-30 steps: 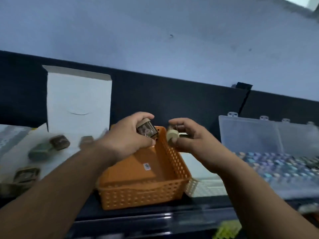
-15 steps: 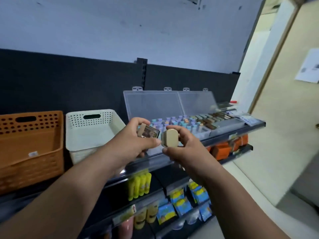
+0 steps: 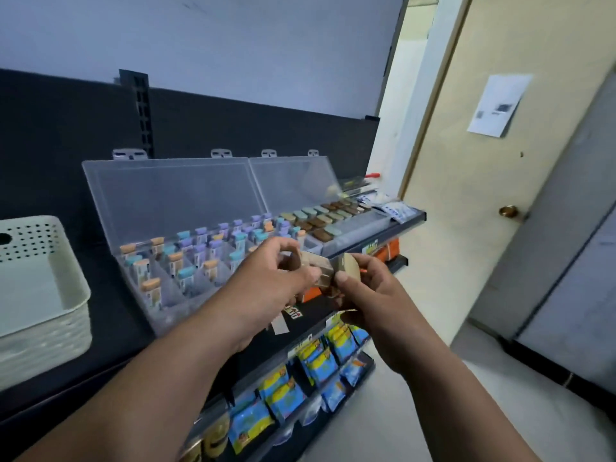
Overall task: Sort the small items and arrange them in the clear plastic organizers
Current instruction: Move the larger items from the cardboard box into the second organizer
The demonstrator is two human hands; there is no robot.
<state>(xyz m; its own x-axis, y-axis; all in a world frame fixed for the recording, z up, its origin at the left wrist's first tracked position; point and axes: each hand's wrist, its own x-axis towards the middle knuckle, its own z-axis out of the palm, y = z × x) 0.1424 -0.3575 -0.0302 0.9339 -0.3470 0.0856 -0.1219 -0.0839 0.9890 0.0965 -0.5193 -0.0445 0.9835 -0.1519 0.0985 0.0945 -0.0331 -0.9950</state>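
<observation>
In front of me is a pale wall (image 3: 233,45) above a black panel (image 3: 250,128). To my right is a tan door (image 3: 473,181) with a gold knob (image 3: 508,211) and a paper (image 3: 498,106) stuck on it. The floor (image 3: 566,431) is light.

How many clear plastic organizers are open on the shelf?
2: the left organizer holds capped vials; the right organizer beside it holds flat brown and green pieces.
</observation>
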